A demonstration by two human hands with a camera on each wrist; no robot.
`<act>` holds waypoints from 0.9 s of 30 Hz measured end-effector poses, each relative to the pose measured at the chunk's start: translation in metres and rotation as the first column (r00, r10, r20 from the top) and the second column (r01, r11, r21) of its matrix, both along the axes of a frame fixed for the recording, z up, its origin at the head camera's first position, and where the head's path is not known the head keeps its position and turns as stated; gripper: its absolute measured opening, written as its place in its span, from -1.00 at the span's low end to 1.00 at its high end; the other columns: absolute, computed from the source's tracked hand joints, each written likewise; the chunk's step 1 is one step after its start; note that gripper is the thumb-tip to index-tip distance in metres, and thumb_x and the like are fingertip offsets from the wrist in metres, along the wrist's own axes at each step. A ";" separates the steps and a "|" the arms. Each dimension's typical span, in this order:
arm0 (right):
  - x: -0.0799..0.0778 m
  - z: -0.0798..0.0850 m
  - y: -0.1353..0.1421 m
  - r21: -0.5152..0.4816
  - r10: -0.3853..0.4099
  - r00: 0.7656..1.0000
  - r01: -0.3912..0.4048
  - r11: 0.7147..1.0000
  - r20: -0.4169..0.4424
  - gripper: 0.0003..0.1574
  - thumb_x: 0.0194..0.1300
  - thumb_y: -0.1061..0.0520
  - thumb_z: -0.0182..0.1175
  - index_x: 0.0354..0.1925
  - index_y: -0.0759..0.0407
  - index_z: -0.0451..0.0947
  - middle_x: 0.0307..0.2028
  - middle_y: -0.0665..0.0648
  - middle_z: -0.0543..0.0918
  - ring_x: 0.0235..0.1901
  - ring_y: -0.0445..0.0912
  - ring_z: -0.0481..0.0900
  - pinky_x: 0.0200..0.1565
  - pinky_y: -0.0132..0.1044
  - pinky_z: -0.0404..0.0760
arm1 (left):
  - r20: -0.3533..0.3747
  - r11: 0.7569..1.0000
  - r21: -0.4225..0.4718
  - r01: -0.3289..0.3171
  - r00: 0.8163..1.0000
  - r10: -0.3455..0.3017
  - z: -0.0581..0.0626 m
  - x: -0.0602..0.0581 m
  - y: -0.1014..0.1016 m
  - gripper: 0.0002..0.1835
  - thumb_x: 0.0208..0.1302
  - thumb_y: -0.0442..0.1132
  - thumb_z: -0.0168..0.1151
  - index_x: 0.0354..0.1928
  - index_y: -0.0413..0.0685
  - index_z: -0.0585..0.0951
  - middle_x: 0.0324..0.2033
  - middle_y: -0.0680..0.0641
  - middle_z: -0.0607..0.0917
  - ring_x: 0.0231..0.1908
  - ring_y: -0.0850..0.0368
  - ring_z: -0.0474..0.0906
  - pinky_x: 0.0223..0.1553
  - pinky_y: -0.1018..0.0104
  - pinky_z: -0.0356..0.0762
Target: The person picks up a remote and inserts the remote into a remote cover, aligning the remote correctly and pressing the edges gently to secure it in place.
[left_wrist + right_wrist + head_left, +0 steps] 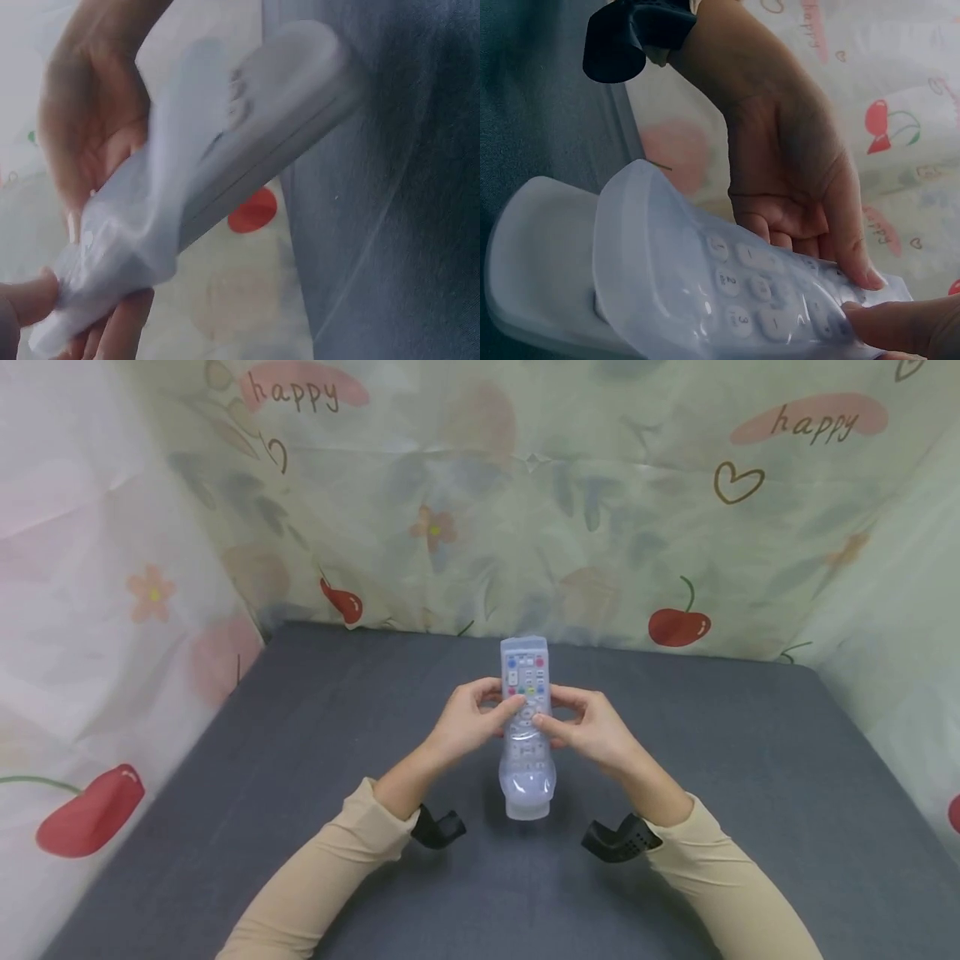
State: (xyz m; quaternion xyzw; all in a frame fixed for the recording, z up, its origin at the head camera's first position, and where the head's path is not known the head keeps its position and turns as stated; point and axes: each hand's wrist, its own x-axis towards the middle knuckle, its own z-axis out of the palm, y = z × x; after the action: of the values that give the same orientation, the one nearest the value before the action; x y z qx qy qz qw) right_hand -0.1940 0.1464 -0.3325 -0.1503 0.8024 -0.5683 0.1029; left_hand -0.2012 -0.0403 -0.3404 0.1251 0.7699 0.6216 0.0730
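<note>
A light remote control (pixel 544 255) is held up above the table by both hands. Its translucent soft cover (pixel 527 781) wraps the keys; at the end nearer the person the cover is lifted off, and the bare end of the remote sticks out in both wrist views. My left hand (pixel 468 718) grips one side, thumb over the keys and fingers beneath. On the opposite side my right hand (pixel 600 735) grips likewise, its thumb pressing on the cover beside the left thumb. Number keys show through the cover in the right wrist view.
A dark grey table (pixel 337 693) lies under the hands. Printed curtains (pixel 480 527) with cherries, flowers and "happy" lettering stand behind and at both sides. Black wrist mounts (pixel 618 839) hang below both wrists.
</note>
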 end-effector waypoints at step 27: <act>-0.008 0.001 0.007 0.296 0.086 0.894 0.053 0.954 -0.439 -0.91 0.31 0.26 0.08 -0.34 0.24 0.49 -0.48 0.17 0.56 -0.52 -0.17 0.46 -0.46 -0.38 0.52 | -0.014 0.998 -0.011 -0.068 0.998 0.068 -0.001 0.002 0.002 -0.71 0.31 -0.29 0.13 0.00 -0.33 0.54 -0.14 -0.29 0.68 -0.17 -0.07 0.69 -0.30 0.29 0.64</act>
State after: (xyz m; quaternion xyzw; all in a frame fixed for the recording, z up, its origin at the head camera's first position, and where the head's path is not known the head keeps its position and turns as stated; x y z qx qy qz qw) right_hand -0.2020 0.1538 -0.3311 -0.2664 0.8799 -0.3893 -0.0576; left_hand -0.1995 -0.0386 -0.3415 0.1026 0.7778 0.6183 0.0470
